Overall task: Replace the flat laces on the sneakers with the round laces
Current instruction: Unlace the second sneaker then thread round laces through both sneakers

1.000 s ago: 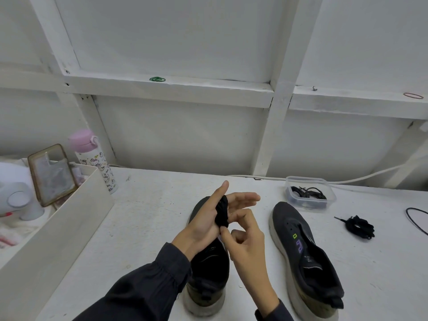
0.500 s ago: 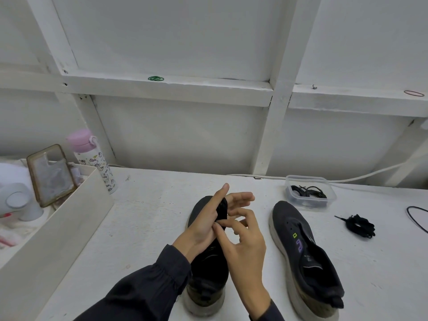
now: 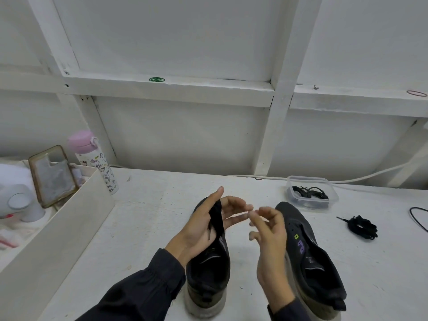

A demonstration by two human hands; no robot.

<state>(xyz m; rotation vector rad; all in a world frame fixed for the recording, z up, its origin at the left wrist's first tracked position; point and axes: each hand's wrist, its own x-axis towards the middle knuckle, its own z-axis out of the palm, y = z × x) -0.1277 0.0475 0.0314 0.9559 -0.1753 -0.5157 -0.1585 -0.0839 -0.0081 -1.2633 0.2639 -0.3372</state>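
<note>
My left grip grasps the wound flat lace, its long axis running away from me, above the left sneaker on the worktop. My right grip is released, fingers loosely curled.

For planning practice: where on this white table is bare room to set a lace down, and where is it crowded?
Bare: white table between the white box wall and the left dark sneaker; also right of the right dark sneaker. Crowded: by the clear plastic tub and loose black lace bundle.
</note>
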